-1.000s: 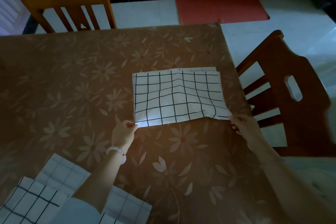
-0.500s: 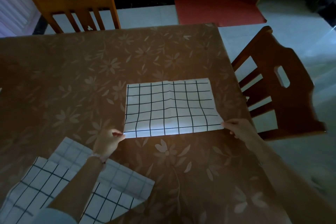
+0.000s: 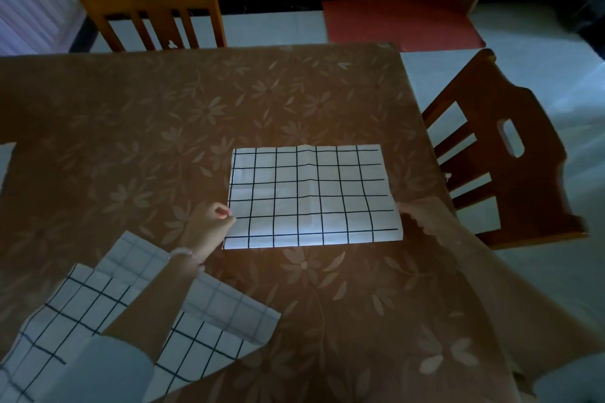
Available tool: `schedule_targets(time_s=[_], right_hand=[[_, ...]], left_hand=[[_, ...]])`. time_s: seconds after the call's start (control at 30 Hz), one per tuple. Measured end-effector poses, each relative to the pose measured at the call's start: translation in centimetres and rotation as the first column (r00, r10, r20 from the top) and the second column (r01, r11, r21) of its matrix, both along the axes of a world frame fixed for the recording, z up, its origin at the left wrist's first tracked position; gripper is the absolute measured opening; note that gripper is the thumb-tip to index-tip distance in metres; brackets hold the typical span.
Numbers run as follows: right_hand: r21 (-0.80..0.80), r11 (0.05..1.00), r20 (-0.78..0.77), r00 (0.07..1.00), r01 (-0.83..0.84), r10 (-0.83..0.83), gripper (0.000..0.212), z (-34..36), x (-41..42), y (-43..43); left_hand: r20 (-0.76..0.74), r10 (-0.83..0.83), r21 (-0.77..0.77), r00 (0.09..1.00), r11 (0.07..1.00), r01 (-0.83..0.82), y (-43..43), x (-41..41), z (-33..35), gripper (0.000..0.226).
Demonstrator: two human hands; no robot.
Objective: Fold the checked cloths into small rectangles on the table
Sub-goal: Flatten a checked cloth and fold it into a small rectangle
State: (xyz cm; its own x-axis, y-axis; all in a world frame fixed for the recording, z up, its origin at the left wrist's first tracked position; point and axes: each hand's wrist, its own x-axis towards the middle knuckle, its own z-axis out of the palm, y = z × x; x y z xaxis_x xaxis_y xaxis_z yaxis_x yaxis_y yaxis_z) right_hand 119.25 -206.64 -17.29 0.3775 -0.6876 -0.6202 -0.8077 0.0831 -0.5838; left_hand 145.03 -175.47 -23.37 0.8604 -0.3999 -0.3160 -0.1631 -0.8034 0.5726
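The folded checked cloth [image 3: 314, 195] lies flat on the bench [image 3: 131, 127]. The left hand [image 3: 209, 229] pinches its near left edge; the right hand [image 3: 422, 214] grips the near right edge. Uneven pulls could skew the layers, and the unfolded cloth [image 3: 98, 321] nearer the person might snag a sleeve.

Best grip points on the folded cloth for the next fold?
Probably the two near corners of the folded cloth, coming in from its left and right sides. It lies flat with the long edge facing the person, and the left hand and right hand already sit at those side edges.
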Motion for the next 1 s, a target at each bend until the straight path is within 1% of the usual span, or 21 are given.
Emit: schedule_targets(time_s=[0.03,0.1,0.2,0.27,0.33,0.37,0.43,0.47,0.53,0.57,0.63,0.7,0.77,0.83,0.9,1.0], right_hand=[[-0.003,1.0,0.0,1.0,-0.004,0.004,0.017,0.1,0.5,-0.2],[-0.013,1.0,-0.009,1.0,-0.017,0.017,0.014,-0.2,1.3,-0.8],[-0.033,0.999,-0.025,0.999,-0.028,0.027,0.018,-0.9,2.2,-1.7],[-0.057,0.998,-0.062,0.998,-0.016,0.013,0.015,-1.7,2.5,-2.0],[-0.137,0.99,-0.102,0.995,-0.017,0.003,0.014,-2.0,2.5,-1.9],[-0.221,0.974,-0.127,0.992,-0.053,0.025,0.018,-1.9,2.5,-1.8],[-0.431,0.886,-0.174,0.979,-0.169,0.102,0.024,-1.6,2.4,-1.4],[-0.512,0.835,-0.173,0.977,-0.2,0.128,0.024,-1.2,2.6,-0.9],[-0.622,0.751,-0.088,0.973,-0.221,0.213,0.018,-0.7,3.8,0.5],[-0.661,0.711,-0.04,0.958,-0.239,0.284,0.018,-0.7,4.6,1.5],[-0.689,0.656,0.005,0.904,-0.307,0.428,0.025,-1.0,6.6,3.5],[-0.69,0.614,-0.004,0.85,-0.384,0.527,0.03,-2.0,8.3,5.3],[-0.707,0.554,-0.035,0.805,-0.439,0.593,0.032,-3.1,9.6,6.9],[-0.724,0.503,-0.06,0.77,-0.471,0.635,0.031,-4.4,10.3,7.9],[-0.725,0.481,-0.077,0.752,-0.493,0.654,0.033,-5.8,10.4,8.4],[-0.709,0.442,-0.155,0.733,-0.55,0.663,0.04,-7.2,10.1,8.6]], left_hand=[[-0.019,0.008,-0.014,1.0,1.0,-0.008,-1.0,-0.7,2.1,0.019],[-0.041,0.015,-0.035,0.999,0.999,-0.017,-2.2,-1.3,4.0,0.013],[0.009,-0.002,-0.018,1.0,1.0,0.003,-3.2,-1.0,4.2,0.011],[0.049,-0.027,-0.015,0.998,0.999,0.028,-3.4,-0.9,3.9,0.01],[0.103,-0.071,-0.036,0.992,0.997,0.075,-3.7,-1.1,3.8,0.01],[0.136,-0.102,-0.028,0.985,0.994,0.107,-3.9,-1.3,3.7,0.011],[0.232,-0.175,-0.014,0.957,0.983,0.184,-4.7,-2.2,3.9,0.014],[0.311,-0.223,-0.021,0.924,0.97,0.241,-5.3,-2.6,4.0,0.016],[0.422,-0.338,0.022,0.842,0.932,0.363,-6.8,-3.4,4.1,0.023],[0.44,-0.396,0.06,0.806,0.908,0.414,-7.6,-3.9,4.1,0.027],[0.459,-0.496,0.116,0.737,0.856,0.504,-9.2,-5.0,4.2,0.032],[0.487,-0.568,0.17,0.664,0.807,0.566,-10.6,-6.0,3.9,0.036],[0.491,-0.61,0.225,0.622,0.778,0.586,-11.4,-6.7,3.1,0.039],[0.467,-0.63,0.274,0.621,0.771,0.576,-11.7,-7.1,2.3,0.041],[0.447,-0.641,0.319,0.623,0.765,0.559,-11.6,-7.3,1.5,0.04],[0.408,-0.661,0.364,0.629,0.75,0.552,-11.0,-7.1,0.2,0.044]])
